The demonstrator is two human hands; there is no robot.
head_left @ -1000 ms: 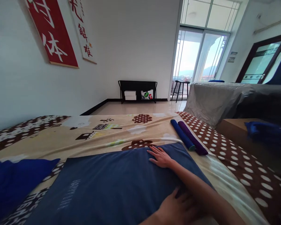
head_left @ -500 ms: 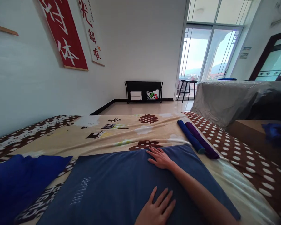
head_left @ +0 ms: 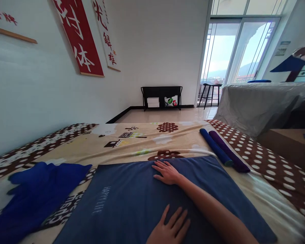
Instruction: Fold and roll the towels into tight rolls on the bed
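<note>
A dark blue towel-like cloth (head_left: 127, 193) with pale lettering near its left side lies spread over a patterned blanket (head_left: 132, 144). Flat on its upper middle, near the far edge, rests my right hand (head_left: 166, 173), fingers apart and pointing left. My left hand (head_left: 169, 227) lies palm down closer to me, also on the cloth, with its fingers spread. Neither hand grips anything. To the left is a crumpled bright blue cloth (head_left: 48, 186). A blue roll (head_left: 216, 147) and a purple roll (head_left: 228, 152) lie side by side beyond the cloth's right edge.
A grey plastic-covered piece (head_left: 249, 101) stands at right, with a cardboard box (head_left: 282, 139) before it. Behind it, a person's hand (head_left: 302, 52) holds a blue cloth (head_left: 287, 65). By the far wall are a black rack (head_left: 161, 91) and a stool (head_left: 210, 91).
The view has turned left, so the surroundings sit further right. My right hand has slid left across the cloth. At far right, a person's blue cloth has come into view, raised.
</note>
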